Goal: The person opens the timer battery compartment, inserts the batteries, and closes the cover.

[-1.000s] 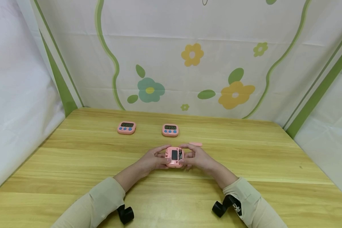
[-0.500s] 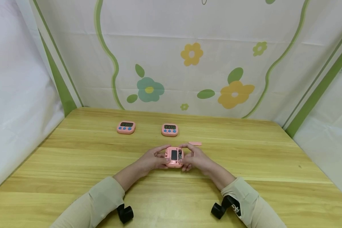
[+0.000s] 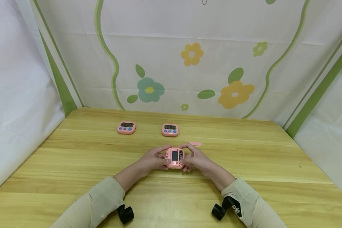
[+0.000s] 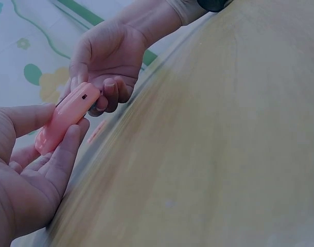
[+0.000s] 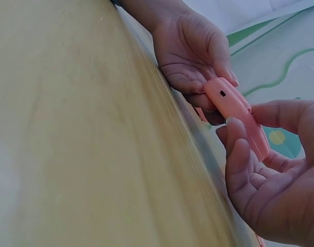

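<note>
A pink digital timer (image 3: pixel 174 156) is held back side up between both hands, above the middle of the table. Its battery slot, on the right side of the back, is uncovered and shows a battery inside. My left hand (image 3: pixel 151 161) grips the timer's left edge, thumb on the back. On the right edge, my right hand (image 3: pixel 199 160) pinches it, with the thumb by the battery slot. The left wrist view shows the timer (image 4: pixel 69 116) edge-on, with a small dark hole in its side. Just beyond the right hand lies a flat pink battery cover (image 3: pixel 195 144).
Two more pink timers with blue buttons stand toward the back of the wooden table (image 3: pixel 82 152): one left timer (image 3: pixel 126 128) and one middle timer (image 3: pixel 170 130). A white cloth (image 3: pixel 171 38) printed with flowers hangs behind the table's back edge.
The timer and both hands stay nearly in place. The right hand's fingers under the timer have shifted slightly; the cover and the other timers have not moved.
</note>
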### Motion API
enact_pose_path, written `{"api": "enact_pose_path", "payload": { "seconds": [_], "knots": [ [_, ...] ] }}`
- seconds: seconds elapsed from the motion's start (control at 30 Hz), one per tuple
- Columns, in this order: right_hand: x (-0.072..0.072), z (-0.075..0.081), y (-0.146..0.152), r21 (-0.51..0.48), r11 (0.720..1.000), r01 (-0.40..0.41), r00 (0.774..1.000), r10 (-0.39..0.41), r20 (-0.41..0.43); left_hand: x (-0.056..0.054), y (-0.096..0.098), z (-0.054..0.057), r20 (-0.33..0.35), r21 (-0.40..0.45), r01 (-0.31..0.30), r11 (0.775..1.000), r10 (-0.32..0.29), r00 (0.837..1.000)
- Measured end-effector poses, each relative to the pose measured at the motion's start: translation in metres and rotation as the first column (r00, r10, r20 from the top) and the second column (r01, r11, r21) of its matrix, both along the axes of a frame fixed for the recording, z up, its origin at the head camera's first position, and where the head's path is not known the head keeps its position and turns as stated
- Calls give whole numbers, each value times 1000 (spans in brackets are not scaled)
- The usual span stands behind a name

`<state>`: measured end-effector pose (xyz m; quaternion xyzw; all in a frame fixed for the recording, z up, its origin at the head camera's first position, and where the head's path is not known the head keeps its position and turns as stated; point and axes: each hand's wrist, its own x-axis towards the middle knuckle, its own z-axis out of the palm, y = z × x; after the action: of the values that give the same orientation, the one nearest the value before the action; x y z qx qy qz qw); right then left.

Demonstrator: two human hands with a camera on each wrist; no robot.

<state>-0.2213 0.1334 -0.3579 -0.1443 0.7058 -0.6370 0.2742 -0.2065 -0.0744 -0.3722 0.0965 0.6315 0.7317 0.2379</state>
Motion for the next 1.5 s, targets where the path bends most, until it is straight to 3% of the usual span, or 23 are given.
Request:
{"api": "enact_pose_path", "payload": {
  "seconds": [0.27, 0.73, 0.87, 1.07, 1.5],
  "knots": [
    [-2, 0, 2, -12, 1000, -25, 999, 25, 33, 1, 1, 0, 12, -1, -25, 1000, 25, 1000],
    [-14, 7, 17, 36, 999, 40, 991, -35, -129, 2, 2, 3, 20, -14, -55, 998, 55, 998],
    [-20, 12, 25, 65, 992, 111, 973, -94, -212, 2, 2, 3, 21, -18, -58, 998, 58, 998],
    [-34, 16, 41, 138, 959, 248, 918, -187, -349, 2, 2, 3, 29, -15, -57, 998, 58, 998],
    [-56, -4, 66, 184, 916, 356, 878, -260, -402, 1, 2, 2, 33, -8, -58, 998, 59, 998]
  ]
}}
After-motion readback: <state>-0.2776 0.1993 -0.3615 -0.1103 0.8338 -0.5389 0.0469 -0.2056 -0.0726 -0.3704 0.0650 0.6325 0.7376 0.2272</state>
